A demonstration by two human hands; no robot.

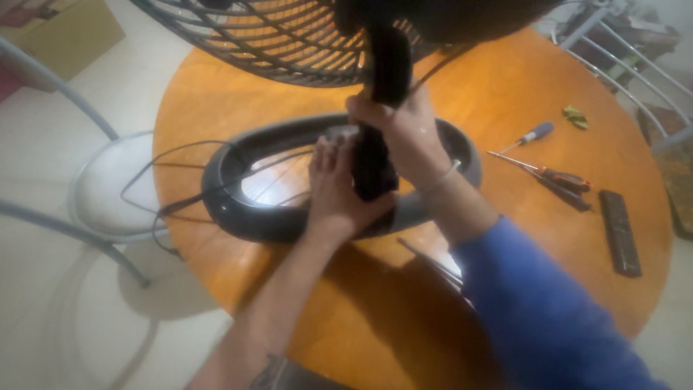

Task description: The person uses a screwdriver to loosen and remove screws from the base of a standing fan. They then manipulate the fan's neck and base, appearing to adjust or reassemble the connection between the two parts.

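From where the head camera looks down, both hands are on a black fan that stands on a round wooden table (238, 303). The right hand (404, 130) is clenched around the neck (388, 68) just under the grille (281, 43). The left hand (336, 191) is wrapped about the lower end of the same neck, where it meets the grey oval base (224, 188) at the middle of the table. The fan looks tilted toward the viewer, head high, base flat on the wood.

This seems to be the step of working the neck at its joint with the base, seating it or freeing it; I cannot tell which. A next move would call for a firm hold above while the lower hand guides the joint straight, and likely one of the tools lying by.

A black cord (155, 170) trails off the base to the left. Right of the base lie a blue-handled screwdriver (534, 133), a red-handled screwdriver (559, 177), a dark flat bar (621, 231) and a small green scrap (575, 117). A white chair (108, 188) stands at the left over a pale tiled floor (43, 318), and a metal chair frame (621, 58) at the upper right.
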